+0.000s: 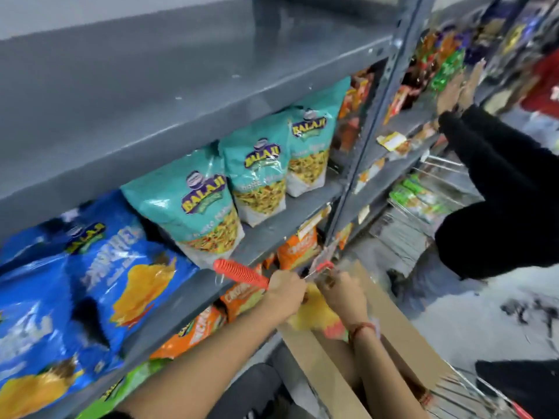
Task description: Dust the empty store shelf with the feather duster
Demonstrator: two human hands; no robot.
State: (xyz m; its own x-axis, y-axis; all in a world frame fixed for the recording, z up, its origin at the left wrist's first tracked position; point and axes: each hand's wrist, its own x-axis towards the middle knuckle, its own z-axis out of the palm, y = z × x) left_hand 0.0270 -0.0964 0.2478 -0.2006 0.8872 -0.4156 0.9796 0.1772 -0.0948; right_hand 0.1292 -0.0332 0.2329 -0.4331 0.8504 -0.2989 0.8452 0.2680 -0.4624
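Note:
The empty grey metal shelf runs across the upper left, bare on top. Below it, my left hand is closed around the red ribbed handle of the feather duster, which points up and left in front of the lower shelf edge. My right hand grips the duster just past the left hand, where a red ring and some clear plastic show. The duster's yellow and red feathers hang blurred beneath both hands, over an open cardboard box.
Teal snack bags and blue chip bags fill the shelf under the empty one; orange packs sit lower. A grey upright post divides the racks. Another person in black sleeves reaches to the right-hand rack. Wire baskets stand beyond.

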